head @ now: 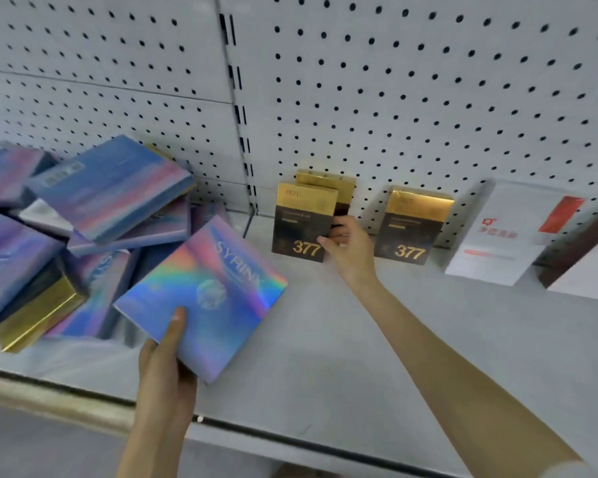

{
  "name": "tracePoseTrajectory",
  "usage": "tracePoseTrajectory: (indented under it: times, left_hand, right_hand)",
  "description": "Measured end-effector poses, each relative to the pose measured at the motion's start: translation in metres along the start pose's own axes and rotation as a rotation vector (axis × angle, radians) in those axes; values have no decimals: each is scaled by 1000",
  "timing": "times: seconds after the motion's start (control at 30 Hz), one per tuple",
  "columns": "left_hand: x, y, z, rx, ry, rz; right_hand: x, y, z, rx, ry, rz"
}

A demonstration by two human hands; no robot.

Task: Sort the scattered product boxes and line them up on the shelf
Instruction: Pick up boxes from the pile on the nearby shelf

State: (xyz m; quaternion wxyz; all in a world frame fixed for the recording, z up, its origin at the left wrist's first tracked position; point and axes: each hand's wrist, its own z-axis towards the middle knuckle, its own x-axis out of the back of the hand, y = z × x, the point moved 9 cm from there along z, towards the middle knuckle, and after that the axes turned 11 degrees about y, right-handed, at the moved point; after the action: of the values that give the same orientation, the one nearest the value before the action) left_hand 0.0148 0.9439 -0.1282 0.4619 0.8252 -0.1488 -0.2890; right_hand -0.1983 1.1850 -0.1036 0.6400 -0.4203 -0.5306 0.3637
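1. Setting: grey shelf (359,357) with a pegboard back panel (428,81) along the far side.
2. left grip (168,357): clamped on a holographic box (204,298), thumb on its top face at the near corner. Box tilted, above the near-left shelf.
3. right grip (346,246): fingers curled round the right edge of a black-and-gold box (302,222) marked 377, upright at the far side.
4. Second gold-topped box (328,182) directly behind it, against the pegboard.
5. Another 377 box (413,225) upright to the right, apart.
6. Jumbled pile of holographic boxes (101,201) at left; one gold box (35,315) in it.
7. White boxes (497,232) upright, far right.
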Motion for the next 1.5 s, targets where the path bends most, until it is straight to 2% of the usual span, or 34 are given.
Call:
tracePoseTrajectory:
  times: [0.33,0.4,0.5,0.63,0.73,0.9,0.97,1.13,1.27,1.5]
  left_hand:
    - [3,-16,-6,63,-41,-4]
    - [2,-19,-9,73,-56,0]
    - [1,-24,-11,92,-66,7]
    - [-10,-35,-18,149,-114,-9]
    - [-46,-52,-37,212,-248,-3]
    - [-122,-100,-97,295,-490,53]
    - [-144,-119,-127,328,-589,94]
    - [-187,-155,-186,353,-811,264]
    - [-227,-175,-233,336,-918,346]
    - [-307,-232,-321,273,-992,465]
  right_hand:
    - [-4,5,-2,19,194,-151]
    - [2,5,-5,-24,247,-159]
    - [8,12,-10,-128,235,-146]
    - [26,23,-33,-371,165,166]
    - [46,30,-76,-492,44,363]
    - [108,65,-142,-561,133,789]
    - [146,81,-155,-560,230,832]
    - [264,109,-166,-524,463,696]
    - [344,124,-158,-474,462,560]
    - [469,166,-124,-384,378,541]
